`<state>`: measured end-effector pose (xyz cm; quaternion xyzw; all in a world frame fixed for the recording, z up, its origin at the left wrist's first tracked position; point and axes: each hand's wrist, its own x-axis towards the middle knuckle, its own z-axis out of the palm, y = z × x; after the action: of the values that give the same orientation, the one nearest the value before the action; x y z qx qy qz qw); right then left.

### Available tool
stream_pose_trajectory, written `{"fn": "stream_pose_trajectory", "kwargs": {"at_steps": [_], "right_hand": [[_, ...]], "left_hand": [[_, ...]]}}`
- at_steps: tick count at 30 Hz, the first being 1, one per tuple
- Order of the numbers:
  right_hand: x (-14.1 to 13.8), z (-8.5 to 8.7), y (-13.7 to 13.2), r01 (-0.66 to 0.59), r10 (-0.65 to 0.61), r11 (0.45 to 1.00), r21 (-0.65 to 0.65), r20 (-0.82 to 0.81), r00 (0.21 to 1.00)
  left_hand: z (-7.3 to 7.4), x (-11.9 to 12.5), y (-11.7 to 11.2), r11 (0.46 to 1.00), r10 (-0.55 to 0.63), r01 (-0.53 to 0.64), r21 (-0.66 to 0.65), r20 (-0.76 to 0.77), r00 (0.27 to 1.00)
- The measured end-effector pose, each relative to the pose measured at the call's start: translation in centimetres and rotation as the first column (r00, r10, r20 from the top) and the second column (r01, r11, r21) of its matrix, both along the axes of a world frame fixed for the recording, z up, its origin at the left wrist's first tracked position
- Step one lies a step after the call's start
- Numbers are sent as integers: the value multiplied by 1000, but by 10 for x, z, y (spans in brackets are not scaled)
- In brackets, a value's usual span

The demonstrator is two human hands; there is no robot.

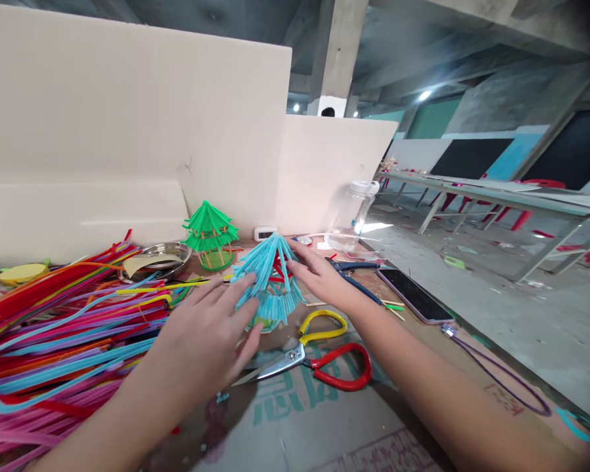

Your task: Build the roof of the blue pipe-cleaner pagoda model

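Note:
Between my hands stands a small model pavilion [265, 262] covered in light blue pipe cleaners, with a tiered roof and some red pipe cleaners showing in a gap on its right. My left hand [209, 321] is at its left front, fingers apart and fingertips against the blue roof; it hides part of the lower tier. On the other side, my right hand [319, 272] has its fingers stretched along the roof's right edge. Whether either hand bears any weight, I cannot tell. Scissors [299, 354] with one yellow and one red handle lie open just in front of the model.
Many coloured pipe cleaners [73, 354] cover the left side. Behind are a green model pavilion [210, 236], a metal bowl [177, 262] and a small white digital device [264, 233]. Rightward lie blue-handled pliers [358, 285], a phone [415, 295] and a clear bottle [349, 213]. A white partition [226, 131] rises behind.

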<state>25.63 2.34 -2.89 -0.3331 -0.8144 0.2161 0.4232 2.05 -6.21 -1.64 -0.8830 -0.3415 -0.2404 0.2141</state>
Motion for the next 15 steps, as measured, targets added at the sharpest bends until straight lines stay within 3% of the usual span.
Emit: {"fn": "stream_pose_trajectory", "kwargs": {"at_steps": [3, 7, 10, 12, 15], "right_hand": [[-4, 4, -5, -22, 21, 999, 33, 34, 999], [-13, 5, -10, -57, 55, 997, 58, 35, 998], [-15, 6, -12, -36, 35, 999, 35, 24, 999], [-13, 7, -13, -11, 11, 1000, 19, 17, 1000], [-4, 8, -11, 38, -37, 999, 17, -43, 998]], "left_hand": [[21, -5, -4, 999, 11, -4, -39, 166, 986], [40, -7, 17, 981, 162, -91, -171, 468, 869], [47, -3, 37, 931, 242, -1, -364, 615, 751], [50, -2, 45, 913, 271, 44, -405, 685, 676], [50, -1, 50, 902, 314, 43, -430, 719, 620]]}}
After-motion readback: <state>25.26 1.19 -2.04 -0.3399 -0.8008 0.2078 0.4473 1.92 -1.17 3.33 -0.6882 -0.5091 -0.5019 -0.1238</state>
